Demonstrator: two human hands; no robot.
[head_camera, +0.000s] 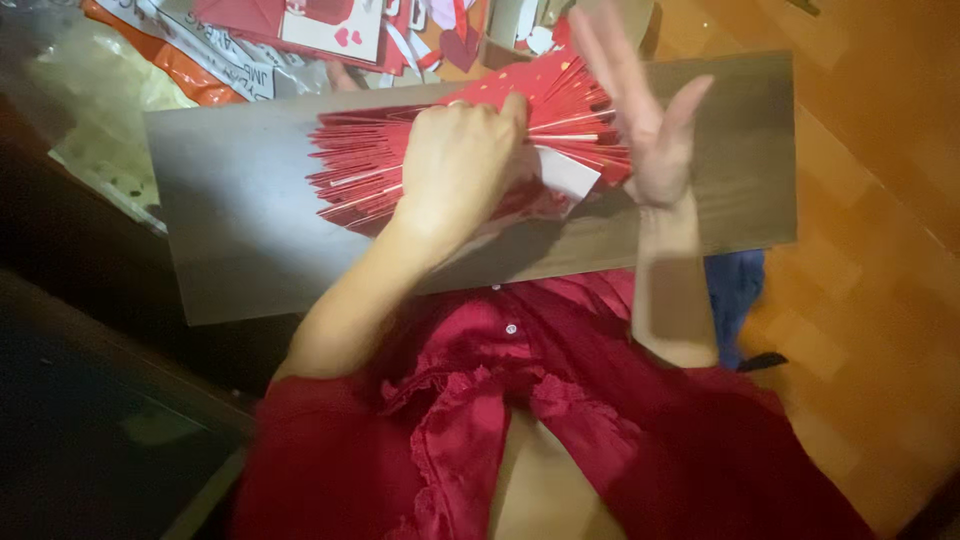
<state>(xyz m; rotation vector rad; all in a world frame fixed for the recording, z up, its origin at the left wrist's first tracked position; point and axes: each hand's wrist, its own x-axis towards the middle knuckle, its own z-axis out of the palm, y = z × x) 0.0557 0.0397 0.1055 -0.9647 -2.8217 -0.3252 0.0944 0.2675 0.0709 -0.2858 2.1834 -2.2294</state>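
A fan of red paper envelopes, spread on a grey-brown board at centre frame, is pressed down by the left hand, closed with knuckles up. The right hand is raised open, fingers splayed, at the fan's right edge beside a white slip. The fanning step appears under way; a careful, even spread seems required next.

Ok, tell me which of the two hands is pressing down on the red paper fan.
The left hand: it lies knuckles up on the fanned red paper pieces on the wooden board. The right hand is raised beside them, fingers spread open.
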